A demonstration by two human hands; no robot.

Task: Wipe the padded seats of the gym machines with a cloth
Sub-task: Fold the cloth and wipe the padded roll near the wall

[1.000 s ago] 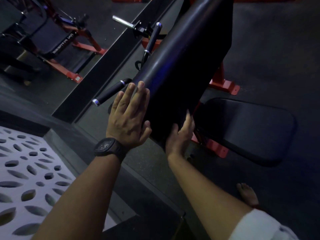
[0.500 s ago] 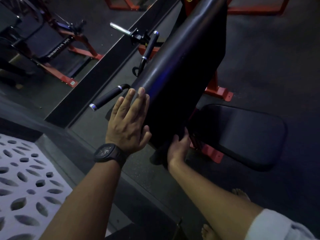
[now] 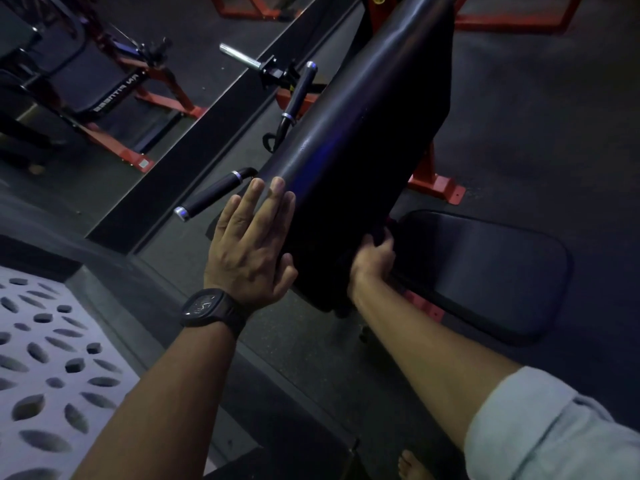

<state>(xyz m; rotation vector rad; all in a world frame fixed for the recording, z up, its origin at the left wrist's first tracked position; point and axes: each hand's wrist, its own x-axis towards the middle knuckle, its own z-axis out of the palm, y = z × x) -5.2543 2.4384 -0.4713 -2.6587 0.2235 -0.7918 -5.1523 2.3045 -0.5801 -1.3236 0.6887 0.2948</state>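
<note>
Our left grip (image 3: 249, 251) lies spread flat, fingers straight, against the left flank of the tilted back pad (image 3: 363, 133). Our right grip (image 3: 372, 259) curls round what seems to be a dark cloth (image 3: 380, 233) at the pad's lower end, just above the seat pad (image 3: 485, 271). In this dim light we judge the cloth could slip unnoticed or miss patches. Since a second ago, the right grip has dropped lower and closed.

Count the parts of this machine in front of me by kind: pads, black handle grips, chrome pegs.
Pads: 2, back pad and seat pad
Handle grips: 2, lower grip and upper grip
Chrome peg: 1
Total: 5
</note>
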